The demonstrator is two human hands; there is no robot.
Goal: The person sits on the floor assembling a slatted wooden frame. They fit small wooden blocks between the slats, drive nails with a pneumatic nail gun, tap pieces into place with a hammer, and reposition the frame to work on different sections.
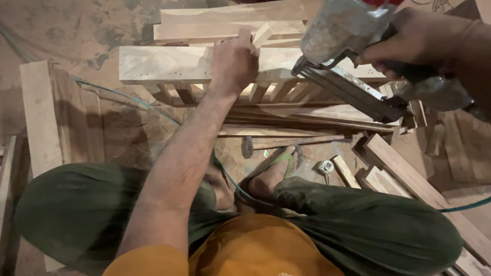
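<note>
Slat held at pale rail, upper centre of frame.
Our left hand (234, 61) pinches a small pale wooden slat (262, 35) against the smooth slatted frame (169, 64); our right hand (417, 38), upper right, grips a dusty grey nail gun (348, 30), nose touching the rail's edge. Offcuts (394, 163) crowd the right; bare dirt floor (76, 25) lies upper left.

The top of the nail gun (353, 36) is cut off by the upper picture edge, and its handle is hidden inside the right hand (414, 38). The right forearm runs out of the right edge. The left hand (234, 61) covers the lower part of the small wood strip (262, 35) and part of the wooden frame (169, 64) beneath. The hammer (247, 147) head is dark and indistinct. The small round object (326, 166) beside the foot is too small to identify. The green hose (468, 205) leaves the right edge.
</note>
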